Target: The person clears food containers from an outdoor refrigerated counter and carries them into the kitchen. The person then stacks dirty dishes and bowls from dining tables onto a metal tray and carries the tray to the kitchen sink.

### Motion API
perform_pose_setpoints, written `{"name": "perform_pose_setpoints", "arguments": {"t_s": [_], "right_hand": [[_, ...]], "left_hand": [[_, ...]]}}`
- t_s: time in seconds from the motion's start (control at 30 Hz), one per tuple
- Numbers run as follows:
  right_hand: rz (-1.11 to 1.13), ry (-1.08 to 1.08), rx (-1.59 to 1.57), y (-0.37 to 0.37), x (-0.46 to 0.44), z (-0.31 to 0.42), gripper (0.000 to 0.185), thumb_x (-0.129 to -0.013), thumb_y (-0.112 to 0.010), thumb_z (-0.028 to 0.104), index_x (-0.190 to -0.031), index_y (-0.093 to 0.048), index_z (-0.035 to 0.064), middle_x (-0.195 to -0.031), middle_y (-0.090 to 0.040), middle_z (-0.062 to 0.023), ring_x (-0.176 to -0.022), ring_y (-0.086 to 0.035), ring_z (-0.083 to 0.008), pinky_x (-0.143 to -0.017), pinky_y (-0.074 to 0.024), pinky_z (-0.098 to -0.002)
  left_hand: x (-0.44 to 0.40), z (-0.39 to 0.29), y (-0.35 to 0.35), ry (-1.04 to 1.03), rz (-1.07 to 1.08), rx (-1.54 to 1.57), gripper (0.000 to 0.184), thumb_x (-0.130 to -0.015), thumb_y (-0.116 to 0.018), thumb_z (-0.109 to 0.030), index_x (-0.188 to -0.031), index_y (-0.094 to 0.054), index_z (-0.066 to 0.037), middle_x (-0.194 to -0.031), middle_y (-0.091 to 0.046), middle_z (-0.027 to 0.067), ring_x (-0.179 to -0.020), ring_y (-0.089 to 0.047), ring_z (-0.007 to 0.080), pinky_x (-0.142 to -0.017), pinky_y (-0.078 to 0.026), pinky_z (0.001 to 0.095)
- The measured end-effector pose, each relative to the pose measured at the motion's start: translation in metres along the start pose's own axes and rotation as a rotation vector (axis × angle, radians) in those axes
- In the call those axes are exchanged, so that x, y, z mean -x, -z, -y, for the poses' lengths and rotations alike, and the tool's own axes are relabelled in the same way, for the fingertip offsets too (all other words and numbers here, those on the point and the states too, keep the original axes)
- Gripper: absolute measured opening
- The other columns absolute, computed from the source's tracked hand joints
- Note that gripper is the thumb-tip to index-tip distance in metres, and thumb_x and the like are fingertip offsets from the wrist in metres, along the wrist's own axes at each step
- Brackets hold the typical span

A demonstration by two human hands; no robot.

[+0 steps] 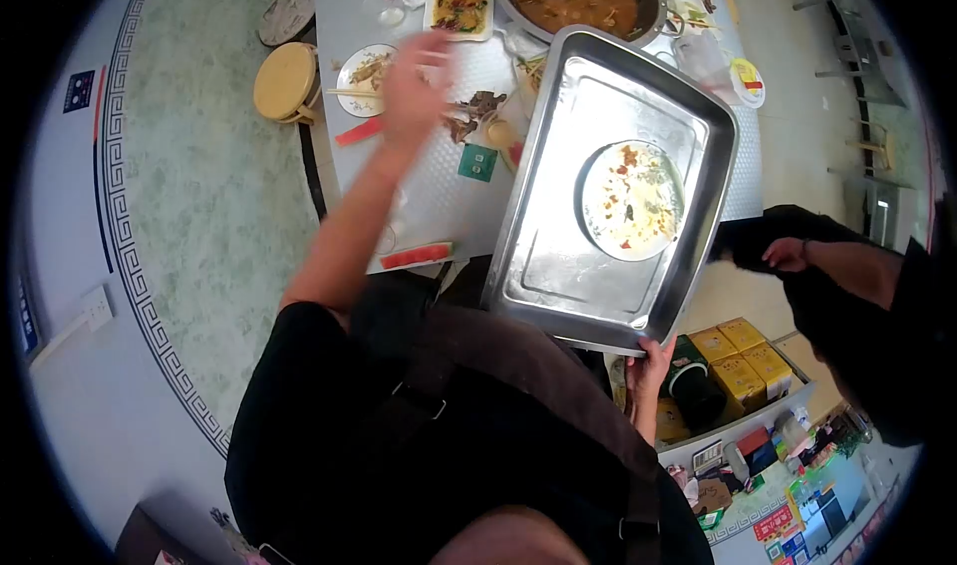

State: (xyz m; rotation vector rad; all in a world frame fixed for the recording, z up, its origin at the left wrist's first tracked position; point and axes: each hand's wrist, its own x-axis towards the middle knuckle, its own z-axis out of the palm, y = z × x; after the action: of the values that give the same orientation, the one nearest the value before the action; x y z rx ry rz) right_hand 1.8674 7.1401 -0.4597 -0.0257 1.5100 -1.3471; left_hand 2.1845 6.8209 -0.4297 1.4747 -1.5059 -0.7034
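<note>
My right hand [650, 368] grips the near rim of a deep metal tray [543, 251], held tilted beside the table's edge. Inside the tray lies a white plate [638, 201] with red and yellow food scraps on it. Over the table, my left hand [419, 81] is smeared by motion, so its fingers cannot be made out. Close to it are a patterned plate [351, 74] with food remains and chopsticks [354, 93], dark scraps [483, 106] and a green square packet [478, 162].
A large pot of reddish stew [573, 1] and a rectangular dish [461, 1] stand at the far side. Watermelon rind [417, 256] lies near the front edge. A stool [285, 81] is at left. Another person's arm [847, 266] and a box of yellow cartons [738, 380] are at right.
</note>
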Motion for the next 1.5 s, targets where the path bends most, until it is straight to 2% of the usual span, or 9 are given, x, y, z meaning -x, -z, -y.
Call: {"name": "perform_pose_setpoints", "arguments": {"t_s": [0.1, 0.2, 0.27, 0.5, 0.87, 1.13, 1.33, 1.4, 1.5], "right_hand": [[-0.006, 0.020, -0.029, -0.002, 0.005, 0.001, 0.053, -0.067, -0.046, -0.005, -0.118, -0.037, 0.0092, -0.083, -0.050, -0.0055, -0.052, -0.049, -0.0147, -0.031, -0.0379, -0.0232], [-0.073, 0.035, -0.022, -0.010, 0.007, 0.005, 0.055, -0.068, -0.046, -0.005, -0.119, -0.036, 0.0094, -0.081, -0.050, -0.0051, -0.050, -0.049, -0.0141, -0.030, -0.0375, -0.0225], [-0.030, 0.036, -0.009, -0.007, 0.005, 0.007, 0.056, -0.068, -0.045, -0.006, -0.121, -0.035, 0.0096, -0.079, -0.050, -0.0045, -0.048, -0.048, -0.0130, -0.029, -0.0373, -0.0216], [-0.146, 0.054, -0.022, -0.008, 0.010, 0.003, 0.058, -0.067, -0.044, -0.005, -0.122, -0.034, 0.0101, -0.082, -0.049, -0.0027, -0.049, -0.047, -0.0103, -0.029, -0.0370, -0.0191], [-0.147, 0.090, -0.107, -0.026, 0.015, 0.012, 0.054, -0.065, -0.045, -0.004, -0.117, -0.038, 0.0093, -0.077, -0.049, -0.0021, -0.048, -0.047, -0.0104, -0.031, -0.0372, -0.0198], [-0.105, 0.105, -0.230, -0.037, 0.017, 0.001, 0.045, -0.065, -0.047, -0.003, -0.108, -0.042, 0.0079, -0.076, -0.050, -0.0033, -0.048, -0.048, -0.0122, -0.031, -0.0390, -0.0212], [-0.165, 0.091, -0.250, -0.044, 0.020, -0.006, 0.046, -0.065, -0.044, -0.006, -0.110, -0.040, 0.0059, -0.078, -0.051, -0.0070, -0.048, -0.050, -0.0149, -0.031, -0.0403, -0.0240], [-0.151, 0.094, -0.231, -0.039, 0.025, -0.018, 0.049, -0.065, -0.044, -0.005, -0.113, -0.038, 0.0055, -0.079, -0.051, -0.0078, -0.048, -0.050, -0.0156, -0.031, -0.0399, -0.0246], [-0.186, 0.070, -0.221, -0.030, 0.030, -0.022, 0.053, -0.065, -0.044, -0.004, -0.117, -0.037, 0.0049, -0.079, -0.051, -0.0093, -0.048, -0.050, -0.0164, -0.031, -0.0391, -0.0257]], "left_hand": [[-0.043, 0.165, 0.089, 0.065, -0.276, -0.454, 0.026, -0.078, -0.055, -0.015, -0.100, -0.054, -0.001, -0.087, -0.060, 0.0158, -0.081, -0.058, 0.0254, -0.070, -0.045, 0.0339], [-0.038, 0.341, 0.151, 0.462, 0.114, -0.885, 0.027, -0.073, -0.061, -0.019, -0.089, -0.055, 0.002, -0.079, -0.061, 0.0161, -0.072, -0.061, 0.0268, -0.062, -0.047, 0.0359], [-0.027, 0.314, 0.141, 1.064, 0.046, -0.187, 0.018, -0.076, -0.060, -0.016, -0.084, -0.055, -0.001, -0.075, -0.061, 0.0135, -0.069, -0.062, 0.0241, -0.058, -0.050, 0.0333], [-0.035, 0.308, 0.125, 1.121, 0.281, 0.297, 0.018, -0.081, -0.055, -0.011, -0.094, -0.050, 0.000, -0.082, -0.060, 0.0145, -0.080, -0.062, 0.0219, -0.066, -0.054, 0.0300], [-0.065, 0.228, 0.118, 0.661, 0.077, 0.809, 0.025, -0.080, -0.045, -0.002, -0.103, -0.045, 0.004, -0.102, -0.054, 0.0163, -0.092, -0.057, 0.0259, -0.081, -0.049, 0.0397], [-0.185, 0.093, 0.000, 0.528, 0.445, 0.457, 0.024, -0.075, -0.046, -0.004, -0.097, -0.048, 0.005, -0.094, -0.056, 0.0148, -0.078, -0.061, 0.0222, -0.064, -0.053, 0.0340], [-0.256, 0.032, -0.107, 0.289, 0.456, -0.390, 0.016, -0.071, -0.049, -0.008, -0.077, -0.057, 0.003, -0.070, -0.061, 0.0172, -0.071, -0.062, 0.0260, -0.053, -0.050, 0.0359], [-0.258, 0.022, -0.127, -0.392, 0.285, -0.842, 0.020, -0.071, -0.048, -0.011, -0.084, -0.058, 0.001, -0.078, -0.060, 0.0214, -0.077, -0.060, 0.0342, -0.064, -0.048, 0.0423], [-0.255, 0.001, -0.131, -0.506, 0.354, -0.872, 0.022, -0.073, -0.046, -0.013, -0.088, -0.056, -0.001, -0.084, -0.059, 0.0221, -0.083, -0.056, 0.0392, -0.073, -0.044, 0.0465]]}}
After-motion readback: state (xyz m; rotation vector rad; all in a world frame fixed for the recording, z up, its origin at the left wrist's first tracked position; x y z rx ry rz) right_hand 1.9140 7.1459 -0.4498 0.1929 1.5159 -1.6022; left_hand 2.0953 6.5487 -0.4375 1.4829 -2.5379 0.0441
